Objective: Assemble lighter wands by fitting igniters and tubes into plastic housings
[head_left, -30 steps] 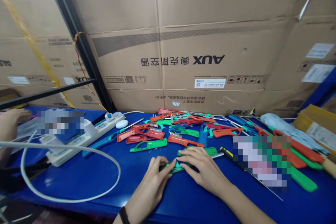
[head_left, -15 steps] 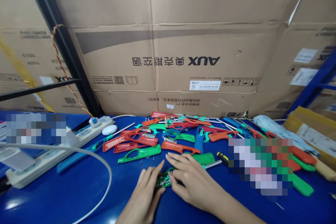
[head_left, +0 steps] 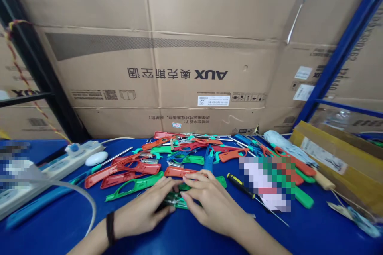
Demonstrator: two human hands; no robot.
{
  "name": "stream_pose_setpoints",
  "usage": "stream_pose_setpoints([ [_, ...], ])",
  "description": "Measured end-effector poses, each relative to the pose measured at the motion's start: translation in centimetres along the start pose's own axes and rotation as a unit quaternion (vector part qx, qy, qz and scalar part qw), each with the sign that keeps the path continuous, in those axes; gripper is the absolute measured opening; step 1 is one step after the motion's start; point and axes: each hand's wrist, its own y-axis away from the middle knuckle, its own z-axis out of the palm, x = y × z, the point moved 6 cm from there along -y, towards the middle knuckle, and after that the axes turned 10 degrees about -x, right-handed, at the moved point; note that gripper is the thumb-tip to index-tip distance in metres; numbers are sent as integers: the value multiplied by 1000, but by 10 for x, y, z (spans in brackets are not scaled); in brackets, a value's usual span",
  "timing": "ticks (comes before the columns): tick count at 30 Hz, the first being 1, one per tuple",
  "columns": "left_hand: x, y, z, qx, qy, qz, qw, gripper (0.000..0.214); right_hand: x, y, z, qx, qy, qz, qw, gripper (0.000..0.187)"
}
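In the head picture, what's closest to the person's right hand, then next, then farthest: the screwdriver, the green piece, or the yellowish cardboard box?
From the right hand:
1. Green piece: at its fingertips.
2. Screwdriver: just to its right.
3. Cardboard box: far right.

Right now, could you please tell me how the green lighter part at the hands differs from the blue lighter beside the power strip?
The green lighter part is held by the left hand and right hand, while the blue lighter lies untouched on the tabletop. The hands hide much of the green part; the blue lighter's metal tube shows plainly.
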Motion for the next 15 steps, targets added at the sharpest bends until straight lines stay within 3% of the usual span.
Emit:
stream_pose_setpoints([
  [4,1,-16,1,-18,-24,-2,1000,50,5,22,2,2,-11,24,1000,31],
  [8,5,-18,-1,3,-86,14,996,38,11,32,13,-17,18,35,999,36],
  [12,5,-14,-1,9,-130,40,991,26,11,27,19,-18,59,39,997,32],
  [15,5,-15,-1,16,-136,47,990,17,4,14,28,-62,124,23,990,31],
])
